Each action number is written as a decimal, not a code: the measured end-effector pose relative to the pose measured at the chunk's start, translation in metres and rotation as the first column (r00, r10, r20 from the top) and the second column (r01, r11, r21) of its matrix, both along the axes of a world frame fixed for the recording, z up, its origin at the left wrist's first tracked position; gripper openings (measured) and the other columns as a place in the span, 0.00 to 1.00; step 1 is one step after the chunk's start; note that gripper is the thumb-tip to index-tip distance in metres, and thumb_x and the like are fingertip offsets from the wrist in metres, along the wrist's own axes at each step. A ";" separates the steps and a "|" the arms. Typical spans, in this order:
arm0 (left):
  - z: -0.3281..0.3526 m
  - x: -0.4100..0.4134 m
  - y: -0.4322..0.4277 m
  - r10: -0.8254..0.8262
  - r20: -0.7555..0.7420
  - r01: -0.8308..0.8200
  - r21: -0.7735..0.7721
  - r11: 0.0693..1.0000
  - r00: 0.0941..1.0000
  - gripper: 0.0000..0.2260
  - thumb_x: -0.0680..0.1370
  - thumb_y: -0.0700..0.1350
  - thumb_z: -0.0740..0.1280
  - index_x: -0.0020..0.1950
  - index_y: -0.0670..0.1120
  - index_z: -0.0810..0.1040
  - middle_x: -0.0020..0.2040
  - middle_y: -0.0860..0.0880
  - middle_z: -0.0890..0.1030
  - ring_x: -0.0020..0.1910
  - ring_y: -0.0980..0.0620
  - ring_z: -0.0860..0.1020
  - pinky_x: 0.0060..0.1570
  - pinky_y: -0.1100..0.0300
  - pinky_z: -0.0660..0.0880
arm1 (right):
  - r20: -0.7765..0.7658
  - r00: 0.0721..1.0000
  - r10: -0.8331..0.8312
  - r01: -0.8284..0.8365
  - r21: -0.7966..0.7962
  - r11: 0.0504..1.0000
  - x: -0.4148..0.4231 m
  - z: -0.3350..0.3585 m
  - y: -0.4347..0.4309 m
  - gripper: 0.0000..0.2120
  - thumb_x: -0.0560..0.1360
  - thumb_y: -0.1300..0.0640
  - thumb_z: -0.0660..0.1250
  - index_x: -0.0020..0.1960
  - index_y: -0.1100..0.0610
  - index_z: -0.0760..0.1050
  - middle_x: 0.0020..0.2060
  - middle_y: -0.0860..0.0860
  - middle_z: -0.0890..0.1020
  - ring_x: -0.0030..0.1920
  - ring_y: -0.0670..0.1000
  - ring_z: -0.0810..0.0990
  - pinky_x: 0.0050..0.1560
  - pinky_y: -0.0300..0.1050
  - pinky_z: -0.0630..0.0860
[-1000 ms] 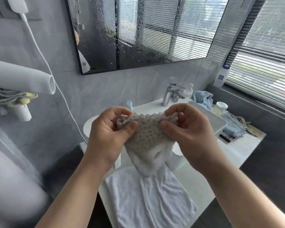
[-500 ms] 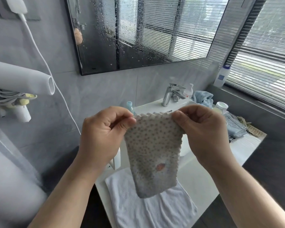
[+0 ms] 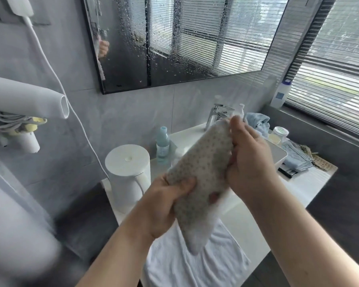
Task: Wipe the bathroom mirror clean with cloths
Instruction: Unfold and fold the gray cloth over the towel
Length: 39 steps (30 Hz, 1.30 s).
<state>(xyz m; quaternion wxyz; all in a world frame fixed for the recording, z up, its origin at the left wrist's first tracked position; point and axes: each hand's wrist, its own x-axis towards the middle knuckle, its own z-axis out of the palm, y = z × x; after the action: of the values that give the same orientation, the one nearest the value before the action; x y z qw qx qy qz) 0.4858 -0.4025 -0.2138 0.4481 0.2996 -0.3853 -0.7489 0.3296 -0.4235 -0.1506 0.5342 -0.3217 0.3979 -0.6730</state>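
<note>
Now left hand (image 3: 164,206) grips dotted cloth (image 3: 201,179) low, right hand (image 3: 251,162) pinches top

A home bathroom: a droplet-spattered wall mirror (image 3: 184,40) hangs on grey tiles above a white washbasin (image 3: 278,154) with a chrome tap (image 3: 217,113), toiletry bottles (image 3: 162,145) and a slatted window blind (image 3: 336,65).

Both forearms bare, rising from bottom edge, angling inward. Left hand (image 3: 164,206) low: thumb clamped across cloth (image 3: 203,162), fingers curled beneath, gripping lower part. Right hand (image 3: 251,162) higher, back toward camera, wrist bent, fingers curled round cloth's upper end, fingertips pointing up. Right sits above and right of left, near each other.
</note>
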 end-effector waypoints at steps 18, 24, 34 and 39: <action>0.024 0.031 -0.028 0.071 -0.074 -0.069 0.027 0.997 0.995 0.20 0.71 0.30 0.61 0.61 0.41 0.78 0.50 0.41 0.85 0.46 0.46 0.85 0.41 0.56 0.82 | -0.013 0.915 0.403 -0.358 0.436 0.826 -0.009 -0.026 0.016 0.13 0.80 0.57 0.63 0.62 0.62 0.72 0.39 0.62 0.83 0.33 0.55 0.83 0.31 0.44 0.79; 0.033 0.026 -0.020 0.059 -0.155 -0.060 -0.003 0.998 0.986 0.12 0.78 0.32 0.57 0.57 0.37 0.77 0.42 0.38 0.85 0.40 0.44 0.85 0.34 0.57 0.81 | 0.131 0.861 0.491 -0.488 0.486 0.725 -0.012 -0.030 0.015 0.31 0.63 0.47 0.73 0.60 0.64 0.77 0.40 0.62 0.79 0.36 0.57 0.78 0.42 0.47 0.74; 0.016 0.034 -0.040 0.142 0.214 -0.141 -0.019 0.990 0.966 0.18 0.73 0.29 0.69 0.63 0.37 0.75 0.50 0.39 0.84 0.44 0.46 0.85 0.39 0.57 0.82 | -0.355 0.898 0.261 -0.266 0.035 0.963 -0.010 -0.038 0.014 0.24 0.67 0.71 0.63 0.53 0.48 0.83 0.46 0.54 0.85 0.45 0.53 0.81 0.48 0.49 0.75; 0.005 0.032 -0.043 0.418 0.281 -0.366 -0.220 0.904 0.864 0.24 0.73 0.33 0.74 0.64 0.50 0.73 0.45 0.46 0.84 0.42 0.53 0.83 0.43 0.58 0.77 | -0.345 0.930 0.127 -0.149 -0.036 0.988 -0.008 -0.034 0.010 0.13 0.71 0.73 0.70 0.49 0.57 0.83 0.40 0.51 0.86 0.40 0.46 0.81 0.41 0.36 0.77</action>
<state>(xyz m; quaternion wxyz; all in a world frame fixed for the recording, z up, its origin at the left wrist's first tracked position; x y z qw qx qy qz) 0.5174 -0.4455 -0.2092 0.5448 0.4529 -0.4425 -0.5498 0.3215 -0.4132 -0.1844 0.4929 -0.4768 0.4400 -0.5797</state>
